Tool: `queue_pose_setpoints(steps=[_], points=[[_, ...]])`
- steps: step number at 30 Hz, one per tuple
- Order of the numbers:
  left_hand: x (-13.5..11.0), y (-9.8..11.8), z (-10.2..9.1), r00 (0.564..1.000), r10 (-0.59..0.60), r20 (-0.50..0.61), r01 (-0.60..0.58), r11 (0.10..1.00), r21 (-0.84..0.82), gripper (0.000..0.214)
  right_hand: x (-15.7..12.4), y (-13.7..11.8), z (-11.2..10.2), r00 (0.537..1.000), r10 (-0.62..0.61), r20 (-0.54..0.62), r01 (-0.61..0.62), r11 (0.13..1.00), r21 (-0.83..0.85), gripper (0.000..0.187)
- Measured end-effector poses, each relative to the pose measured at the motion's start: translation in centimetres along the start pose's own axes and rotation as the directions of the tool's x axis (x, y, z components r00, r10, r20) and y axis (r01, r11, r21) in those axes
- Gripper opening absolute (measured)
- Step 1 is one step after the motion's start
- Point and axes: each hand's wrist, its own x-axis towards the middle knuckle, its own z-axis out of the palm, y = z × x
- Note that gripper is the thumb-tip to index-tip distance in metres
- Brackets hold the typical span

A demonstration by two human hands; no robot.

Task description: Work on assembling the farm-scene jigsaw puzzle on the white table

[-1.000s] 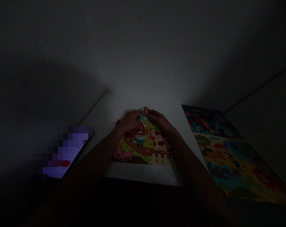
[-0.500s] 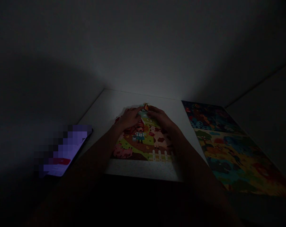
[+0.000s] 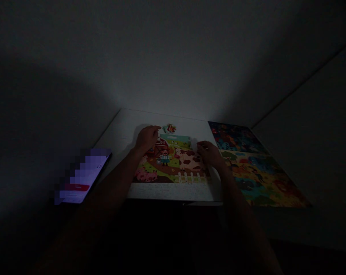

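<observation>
Fingers (image 3: 156,129) of both hands look released, nothing visibly grasped, left hand (image 3: 146,138) just near the loose jigsaw pieces (image 3: 170,128) beyond the far edge of the farm puzzle (image 3: 187,160), right hand (image 3: 209,152) at its right side.

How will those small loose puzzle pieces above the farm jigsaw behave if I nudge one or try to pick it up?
The loose jigsaw pieces look thin and flat, so each is probably light and fairly stiff, and unlikely to roll. A nudge from the left hand may slide them or disturb their small pile. Lifting one cleanly could be fiddly, since they lie low.
</observation>
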Motion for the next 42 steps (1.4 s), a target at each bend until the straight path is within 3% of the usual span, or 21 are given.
queue_pose_setpoints(steps=[2, 4, 7, 11, 19, 23, 28, 34, 42], points=[[-0.1, -0.2, -0.1, 0.998, -0.047, 0.036, 0.046, 0.998, 0.035, 0.039, -1.8, 0.5, 0.7, 0.997, -0.072, -0.039, 0.067, 0.990, -0.120, 0.024], [-0.1, -0.4, -0.4, 0.993, -0.083, 0.087, 0.077, 0.995, 0.066, 0.039, -2.6, 0.6, 1.4, 0.994, -0.113, -0.008, 0.105, 0.946, -0.306, 0.026], [-0.2, -0.5, -1.1, 0.980, -0.086, 0.179, 0.068, 0.992, 0.103, 0.041, -2.6, 0.1, 1.9, 0.996, -0.089, 0.024, 0.088, 0.856, -0.509, 0.029], [-1.2, -0.4, -2.5, 0.972, -0.084, 0.221, 0.049, 0.987, 0.156, 0.041, -2.5, -0.6, 1.9, 0.999, -0.036, -0.004, 0.026, 0.798, -0.602, 0.031], [-6.4, -1.3, -3.7, 0.986, -0.049, 0.161, 0.004, 0.963, 0.268, 0.036, -2.9, -0.5, 2.0, 0.998, -0.025, -0.053, -0.014, 0.775, -0.632, 0.031], [-7.2, -1.0, -3.2, 0.993, -0.103, 0.061, 0.083, 0.959, 0.273, 0.036, -2.8, -0.7, 2.1, 0.998, -0.007, -0.057, -0.031, 0.767, -0.641, 0.033], [-7.1, -0.3, -3.5, 0.992, -0.118, 0.037, 0.103, 0.954, 0.282, 0.033, -3.0, -1.1, 2.1, 0.995, 0.016, -0.098, -0.076, 0.758, -0.648, 0.033], [-5.3, -0.3, -3.5, 0.986, -0.098, 0.135, 0.046, 0.937, 0.347, 0.030, -2.3, -0.5, 1.8, 0.993, 0.050, -0.110, -0.105, 0.810, -0.577, 0.035], [-1.1, 1.7, 0.3, 0.987, 0.012, 0.163, -0.063, 0.949, 0.309, 0.025, 5.0, -1.0, 2.8, 0.981, -0.008, 0.194, 0.100, 0.878, -0.467, 0.039]])
